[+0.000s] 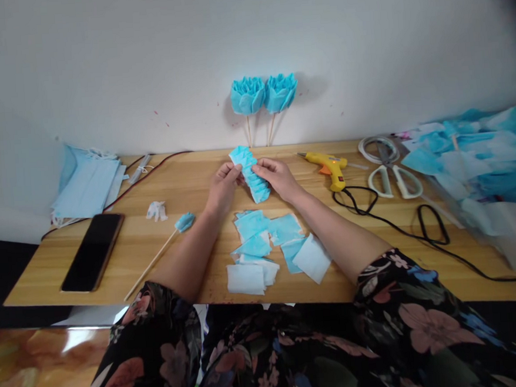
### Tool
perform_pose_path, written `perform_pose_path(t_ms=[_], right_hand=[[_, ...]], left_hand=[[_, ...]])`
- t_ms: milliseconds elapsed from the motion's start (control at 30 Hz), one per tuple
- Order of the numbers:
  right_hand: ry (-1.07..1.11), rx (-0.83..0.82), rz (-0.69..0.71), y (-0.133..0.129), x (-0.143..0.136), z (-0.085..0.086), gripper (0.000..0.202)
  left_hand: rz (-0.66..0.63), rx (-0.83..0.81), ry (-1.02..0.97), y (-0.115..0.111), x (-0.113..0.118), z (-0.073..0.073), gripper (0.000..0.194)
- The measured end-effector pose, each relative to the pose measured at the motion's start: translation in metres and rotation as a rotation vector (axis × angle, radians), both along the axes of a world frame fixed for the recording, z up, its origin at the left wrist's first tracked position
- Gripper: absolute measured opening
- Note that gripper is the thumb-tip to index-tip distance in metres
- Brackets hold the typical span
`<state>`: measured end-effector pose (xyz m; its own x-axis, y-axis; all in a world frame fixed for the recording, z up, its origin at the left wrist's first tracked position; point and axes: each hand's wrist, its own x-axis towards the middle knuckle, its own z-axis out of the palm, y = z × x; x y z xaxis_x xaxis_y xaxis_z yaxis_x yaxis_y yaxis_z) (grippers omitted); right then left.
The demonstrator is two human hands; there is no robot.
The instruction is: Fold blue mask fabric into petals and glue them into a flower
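Observation:
Between my two hands is a pleated strip of blue mask fabric point(250, 173), held above the table. My left hand point(225, 186) pinches its left edge, fingers closed. From the other side, my right hand point(279, 179) grips the ruffled edge between thumb and fingers. Below the strip lie several cut blue and white fabric pieces point(252, 226) in two loose groups. A wooden stick with a small blue bud point(184, 222) rests left of my left forearm. Two blue fabric flowers point(248, 95) on sticks lean against the wall behind my hands.
At the left are a stack of face masks point(87, 185), a black phone point(93, 252) and a small white scrap point(156, 210). To the right lie a yellow glue gun point(333, 167) with a black cord, scissors point(393, 175), a white roll point(377, 148) and a heap of blue scraps point(493, 147).

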<state>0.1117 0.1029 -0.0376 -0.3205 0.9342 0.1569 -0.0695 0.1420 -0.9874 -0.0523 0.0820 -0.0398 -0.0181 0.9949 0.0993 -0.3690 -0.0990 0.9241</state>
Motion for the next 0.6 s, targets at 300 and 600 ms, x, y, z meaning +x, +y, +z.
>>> perform_pose_path(t_ms=[300, 600], right_hand=[[-0.028, 0.038, -0.063, -0.0018, -0.0012, 0.0028, 0.043], [-0.041, 0.055, -0.098, -0.002, -0.0005, 0.005, 0.046]], left_hand=[[-0.048, -0.049, 0.034, -0.0029, 0.0053, 0.0022, 0.04], [-0.046, 0.022, 0.089, -0.0017, 0.0031, -0.0024, 0.046]])
